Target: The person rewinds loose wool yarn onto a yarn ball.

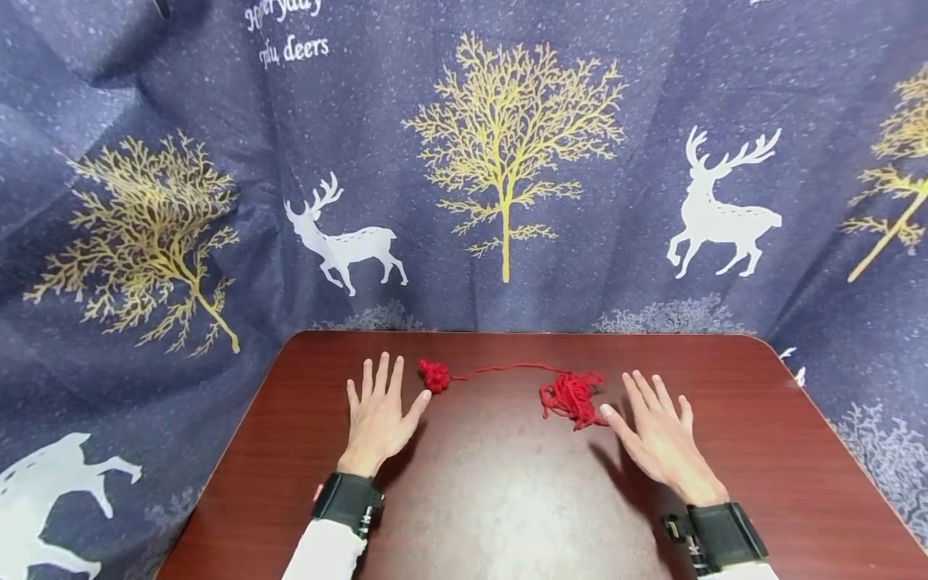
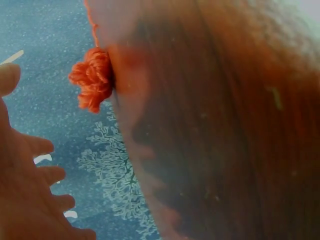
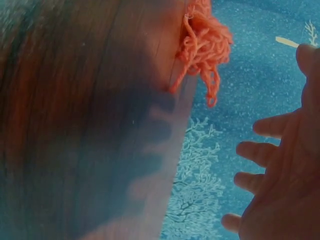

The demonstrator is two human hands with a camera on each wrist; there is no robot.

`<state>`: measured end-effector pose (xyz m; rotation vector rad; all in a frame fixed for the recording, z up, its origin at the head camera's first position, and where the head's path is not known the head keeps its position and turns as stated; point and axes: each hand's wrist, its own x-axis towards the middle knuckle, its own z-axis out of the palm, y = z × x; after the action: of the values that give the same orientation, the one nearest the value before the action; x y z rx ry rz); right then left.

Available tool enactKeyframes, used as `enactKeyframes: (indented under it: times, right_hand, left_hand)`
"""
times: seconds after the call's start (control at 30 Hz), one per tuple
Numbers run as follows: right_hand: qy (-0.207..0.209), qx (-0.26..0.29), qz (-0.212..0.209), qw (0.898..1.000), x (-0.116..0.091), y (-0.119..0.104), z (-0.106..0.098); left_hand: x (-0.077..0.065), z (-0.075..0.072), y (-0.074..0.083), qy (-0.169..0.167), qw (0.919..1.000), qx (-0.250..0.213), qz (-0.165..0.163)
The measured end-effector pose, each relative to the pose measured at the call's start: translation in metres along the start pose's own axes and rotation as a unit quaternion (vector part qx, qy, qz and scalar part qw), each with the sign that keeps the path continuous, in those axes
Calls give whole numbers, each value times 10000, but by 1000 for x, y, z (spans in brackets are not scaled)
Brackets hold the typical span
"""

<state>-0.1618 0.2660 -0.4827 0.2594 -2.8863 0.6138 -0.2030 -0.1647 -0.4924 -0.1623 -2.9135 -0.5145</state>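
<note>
A small wound ball of red yarn (image 1: 435, 376) lies on the table toward the back left. From it a single strand (image 1: 515, 366) runs right to a loose, tangled heap of red yarn (image 1: 573, 398). My left hand (image 1: 379, 423), palm down with fingers spread, is just left of the small ball; the left wrist view shows the ball (image 2: 92, 80) apart from the fingers. My right hand (image 1: 661, 439) is spread beside the tangled heap, its thumb tip right at a loose end in the head view. Both hands hold nothing and cast shadows on the tabletop.
The reddish-brown wooden table (image 1: 493, 483) has rounded back corners and a bright glare in its middle. Behind it hangs a dark blue cloth (image 1: 449, 266) printed with white deer and yellow trees. Each wrist wears a black strap (image 1: 346, 501) with a small device.
</note>
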Motion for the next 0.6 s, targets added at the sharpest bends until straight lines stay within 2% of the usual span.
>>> enactKeyframes:
  times: [0.17, 0.3, 0.47, 0.6]
  right_hand:
    - [-52, -18, -126, 9999, 7, -9, 3]
    - [-41, -26, -340, 9994, 22, -26, 7]
    - [7, 7, -731, 9973, 46, -58, 19]
    - [-91, 24, -1096, 9939, 67, -85, 31]
  left_hand:
    - [4, -5, 3, 203, 9998, -11, 43]
    - [12, -11, 14, 278, 9994, -65, 175]
    - [25, -16, 32, 180, 9989, -107, 422]
    - [37, -16, 40, 50, 9986, -72, 516]
